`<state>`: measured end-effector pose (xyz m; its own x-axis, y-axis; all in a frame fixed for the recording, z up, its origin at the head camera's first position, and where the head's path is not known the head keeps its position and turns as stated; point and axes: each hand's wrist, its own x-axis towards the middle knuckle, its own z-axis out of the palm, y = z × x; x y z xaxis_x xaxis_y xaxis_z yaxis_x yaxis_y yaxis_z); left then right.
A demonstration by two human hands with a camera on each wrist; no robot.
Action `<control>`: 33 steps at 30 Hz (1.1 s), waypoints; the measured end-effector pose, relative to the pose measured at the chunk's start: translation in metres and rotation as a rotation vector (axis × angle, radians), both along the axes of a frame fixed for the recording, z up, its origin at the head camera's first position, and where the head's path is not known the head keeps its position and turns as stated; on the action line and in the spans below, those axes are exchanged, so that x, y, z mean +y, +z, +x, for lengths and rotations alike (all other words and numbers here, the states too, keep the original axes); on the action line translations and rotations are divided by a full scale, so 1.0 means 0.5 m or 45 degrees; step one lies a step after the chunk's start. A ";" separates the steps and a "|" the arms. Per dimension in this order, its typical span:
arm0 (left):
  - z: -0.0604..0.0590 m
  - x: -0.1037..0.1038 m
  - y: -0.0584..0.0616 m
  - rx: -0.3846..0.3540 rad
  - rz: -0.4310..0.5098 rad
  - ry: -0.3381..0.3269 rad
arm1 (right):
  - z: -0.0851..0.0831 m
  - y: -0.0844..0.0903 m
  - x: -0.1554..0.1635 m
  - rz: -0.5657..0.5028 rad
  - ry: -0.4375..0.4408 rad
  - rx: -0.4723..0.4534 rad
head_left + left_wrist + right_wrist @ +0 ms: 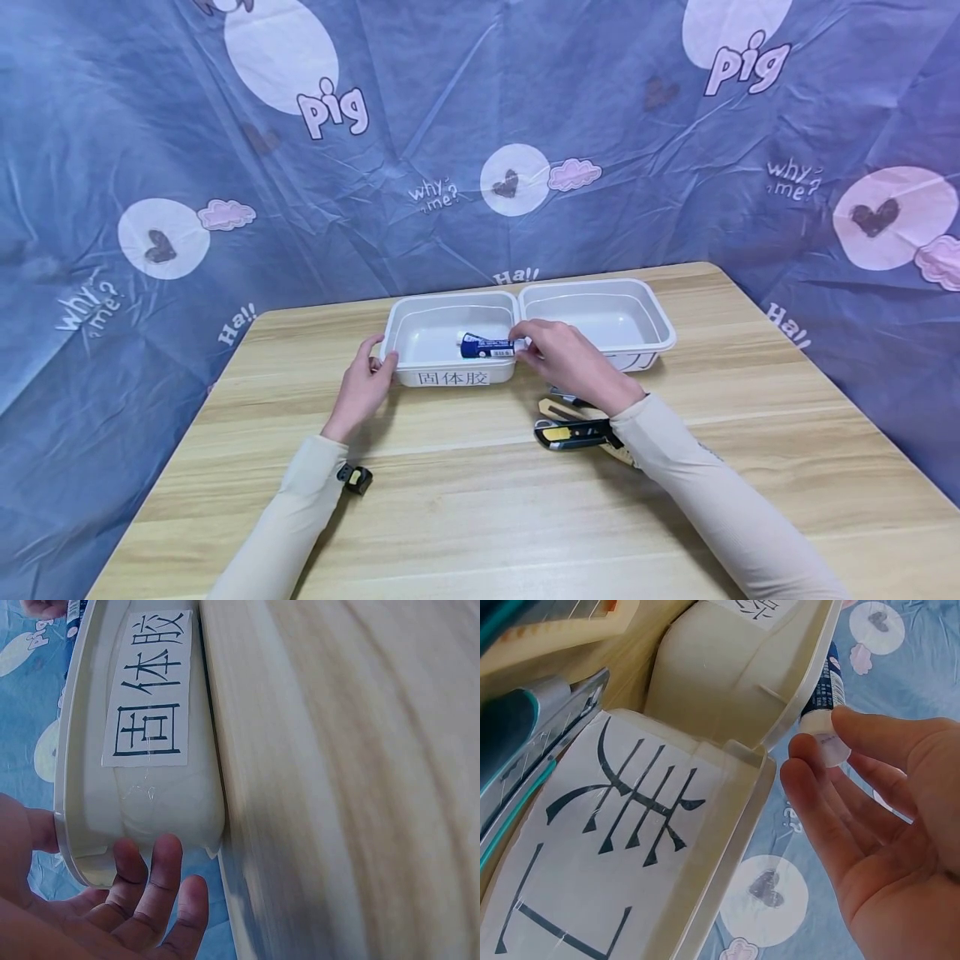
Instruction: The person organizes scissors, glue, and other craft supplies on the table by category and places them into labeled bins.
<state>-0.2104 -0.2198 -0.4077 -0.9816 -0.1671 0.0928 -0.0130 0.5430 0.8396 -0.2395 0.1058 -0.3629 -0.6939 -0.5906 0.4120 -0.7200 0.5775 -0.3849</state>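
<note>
My right hand (566, 354) pinches the white end of a blue glue stick (487, 347) between thumb and fingertips. In the right wrist view, the glue stick's white cap (826, 739) shows beside the bin rim. The stick lies level over the left white bin (420, 367), whose front label carries Chinese characters. Another blue-and-white stick partly shows behind it. My left hand (362, 387) grips the left end of this bin, and in the left wrist view the thumb is at the rim with fingers (165, 881) at the outer wall.
A second white bin (660, 343), also labelled, stands against the first on the right. In front of it, partly under my right forearm, lie several utility knives (573, 433). A patterned blue cloth (420, 108) hangs behind the wooden table (450, 517).
</note>
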 end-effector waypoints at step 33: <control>0.001 -0.002 0.001 -0.015 0.039 -0.038 | 0.003 0.005 0.005 0.068 0.056 0.043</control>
